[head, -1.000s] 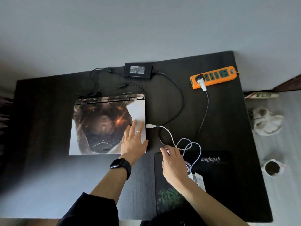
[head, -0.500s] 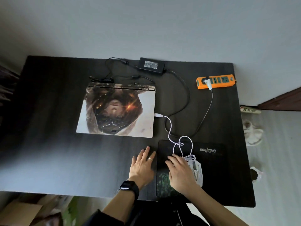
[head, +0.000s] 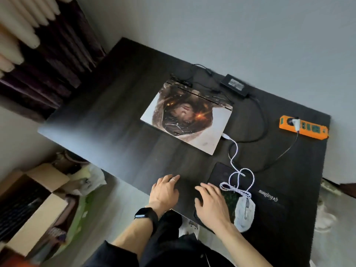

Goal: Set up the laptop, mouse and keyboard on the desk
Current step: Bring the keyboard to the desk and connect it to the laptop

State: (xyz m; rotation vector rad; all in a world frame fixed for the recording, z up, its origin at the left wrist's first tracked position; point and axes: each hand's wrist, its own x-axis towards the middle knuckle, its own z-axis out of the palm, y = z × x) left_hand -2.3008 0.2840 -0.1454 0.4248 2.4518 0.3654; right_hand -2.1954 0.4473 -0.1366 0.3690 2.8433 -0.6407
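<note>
White stylised lettering point(head: 268, 195) runs across the black mouse pad point(head: 269, 211), upside down from this view. It looks like a single brand word, but its letters cannot be made out surely. The power adapter point(head: 225, 80) bears a pale label point(head: 236, 84), too blurred to read.

Your view is dim and soft with motion blur, worst at lower left. Pale light glares off the left side of the desk point(head: 96, 122), and the wide lens bends the edges.
</note>
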